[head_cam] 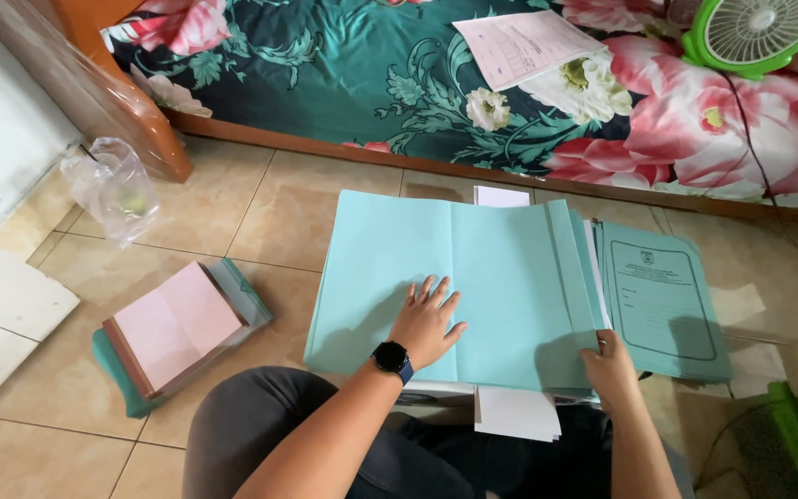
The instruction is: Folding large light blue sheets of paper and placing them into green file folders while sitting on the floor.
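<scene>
Two hands work: your left hand (429, 323) lies flat, fingers spread, on the open pale-teal paper folder (445, 286); your right hand (610, 367) pinches the stacked folder edges (576, 277), sorting apparently unfinished.

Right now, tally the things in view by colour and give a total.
Teal: 3 - open folder under the left hand and right hand, printed folder, floral bedspread.
Pink: 2 - paper stack, sheet on bed.
Green: 1 - fan.
Clear: 1 - plastic bag.
Black: 1 - wristwatch.
Total: 8
</scene>
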